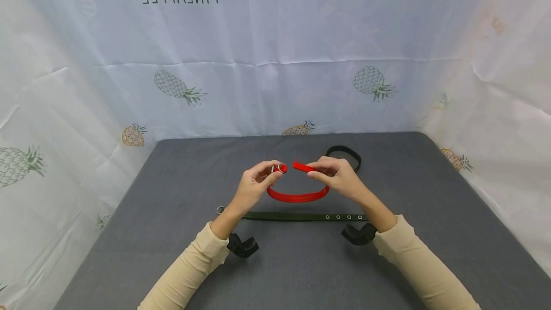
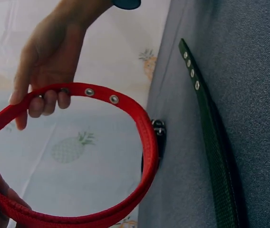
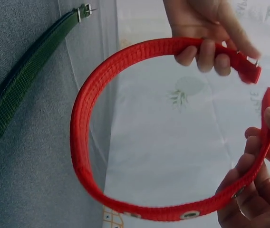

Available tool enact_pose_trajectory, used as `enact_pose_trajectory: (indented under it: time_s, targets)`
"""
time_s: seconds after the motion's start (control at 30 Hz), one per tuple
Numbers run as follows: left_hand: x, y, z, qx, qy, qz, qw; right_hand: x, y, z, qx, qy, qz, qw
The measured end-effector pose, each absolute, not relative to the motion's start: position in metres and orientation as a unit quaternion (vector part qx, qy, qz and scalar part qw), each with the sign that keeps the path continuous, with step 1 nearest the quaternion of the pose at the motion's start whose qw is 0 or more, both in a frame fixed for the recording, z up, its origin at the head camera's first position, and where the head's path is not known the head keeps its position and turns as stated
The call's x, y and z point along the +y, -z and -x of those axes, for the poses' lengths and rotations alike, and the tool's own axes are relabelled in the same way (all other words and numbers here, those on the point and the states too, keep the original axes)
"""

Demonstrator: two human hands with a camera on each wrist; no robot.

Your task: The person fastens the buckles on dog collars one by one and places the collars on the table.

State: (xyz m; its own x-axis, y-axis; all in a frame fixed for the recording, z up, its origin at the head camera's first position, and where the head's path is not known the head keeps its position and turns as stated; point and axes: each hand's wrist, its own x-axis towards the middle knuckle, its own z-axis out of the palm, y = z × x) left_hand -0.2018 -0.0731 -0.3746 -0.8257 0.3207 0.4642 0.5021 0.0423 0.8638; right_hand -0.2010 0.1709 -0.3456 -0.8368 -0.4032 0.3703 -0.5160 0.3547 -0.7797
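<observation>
Mid-frame, left hand and right hand pinch opposite ends of the red collar; a loosened grip could drop one.

Dk grey fabric-covered table, far corners rounded. On it, approx. mid-depth: long, flat, dk green woven strap, running L–R, more or less straight, w/ metal buckle at L end & 4 metal eyelets visible toward R end. Farther back, R of ctr: thin black band curved in a loop, w/ shiny metal fittings, part hidden. Strap & band apart, i.e. not touching.
</observation>
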Motion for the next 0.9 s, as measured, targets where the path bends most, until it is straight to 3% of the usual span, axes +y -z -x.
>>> enact_pose_trajectory:
  time_s: [0.37,0.9]
  targets:
    - [-0.07,0.378,0.2,-0.738,0.595,0.306,0.083,0.161,0.344,0.193,-0.844,-0.451,-0.276,0.091]
    - [-0.068,0.377,0.197,-0.769,0.555,0.3,0.102,0.159,0.34,0.186,-0.86,-0.431,-0.262,0.082]
